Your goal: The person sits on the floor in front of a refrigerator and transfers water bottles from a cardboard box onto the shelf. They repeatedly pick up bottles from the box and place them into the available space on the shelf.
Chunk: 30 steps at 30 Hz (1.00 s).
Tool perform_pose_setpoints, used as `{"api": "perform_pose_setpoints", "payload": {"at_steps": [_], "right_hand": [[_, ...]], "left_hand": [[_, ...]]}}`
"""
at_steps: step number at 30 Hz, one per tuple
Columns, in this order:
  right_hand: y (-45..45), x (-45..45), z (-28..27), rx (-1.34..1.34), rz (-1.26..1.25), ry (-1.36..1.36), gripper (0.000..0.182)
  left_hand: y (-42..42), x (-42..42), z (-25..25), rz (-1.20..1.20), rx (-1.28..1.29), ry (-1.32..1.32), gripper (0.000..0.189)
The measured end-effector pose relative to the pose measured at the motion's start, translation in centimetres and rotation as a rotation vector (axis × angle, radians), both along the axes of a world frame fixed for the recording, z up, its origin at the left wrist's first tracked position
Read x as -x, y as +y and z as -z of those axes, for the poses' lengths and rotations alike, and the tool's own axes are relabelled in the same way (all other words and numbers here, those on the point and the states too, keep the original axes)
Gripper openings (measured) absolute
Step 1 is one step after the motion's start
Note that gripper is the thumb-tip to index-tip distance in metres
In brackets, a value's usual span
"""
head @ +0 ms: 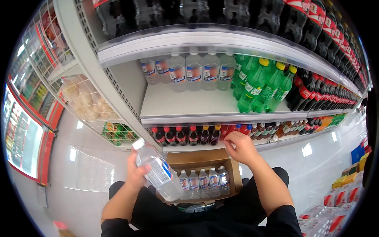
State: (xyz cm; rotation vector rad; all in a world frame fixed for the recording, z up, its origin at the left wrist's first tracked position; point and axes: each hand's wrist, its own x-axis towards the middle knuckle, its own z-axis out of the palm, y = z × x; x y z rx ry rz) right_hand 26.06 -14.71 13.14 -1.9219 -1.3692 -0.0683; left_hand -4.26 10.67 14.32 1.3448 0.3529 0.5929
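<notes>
A clear plastic bottle [158,173] with a white cap and a blue-and-white label is gripped near its neck by my left hand [137,171], tilted over the left side of an open cardboard box [197,157]. Inside the box, between my knees, stand several matching bottles [204,183] in a row. My right hand [241,146] is above the box's right rear corner, fingers curled; whether it holds anything cannot be told. On the middle shelf [189,102] ahead, several of the same clear bottles [194,72] stand upright at the left, beside green soda bottles [251,86] with yellow caps.
Dark cola bottles [308,91] fill the shelf's right part. The bottom shelf holds small cola bottles [193,136] and other drinks. A wire rack [88,100] with bagged goods flanks the shelf at left, near red-framed drink coolers [44,142]. Wrapped drink packs [334,207] are stacked at right.
</notes>
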Motion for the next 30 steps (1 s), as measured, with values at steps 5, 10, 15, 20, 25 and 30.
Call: {"api": "perform_pose_setpoints", "payload": {"at_steps": [5,10,15,20,25,30], "right_hand": [[0.4,0.2,0.3,-0.030,0.019,0.100,0.008],[4.8,-1.1,-2.0,-0.250,0.038,-0.129,0.017],[14.5,-7.0,-6.6,-0.397,0.307,-0.271,0.031],[21.2,-13.4,-6.5,-0.269,0.886,-0.518,0.056],[22.8,-11.3,-8.1,-0.188,0.935,-0.285,0.060],[21.0,-10.9,-6.5,-0.386,0.749,-0.293,0.056]], "left_hand": [[0.1,-0.1,0.0,0.044,-0.541,0.115,0.065],[-0.6,-0.1,0.0,0.073,-0.557,0.116,0.066],[-0.3,0.3,0.2,0.060,-0.583,0.107,0.066],[-0.7,0.3,0.0,0.051,-0.626,0.091,0.065],[-0.8,1.0,-0.4,-0.012,-0.609,0.099,0.064],[-0.5,1.2,-0.6,0.001,-0.645,0.107,0.064]]}}
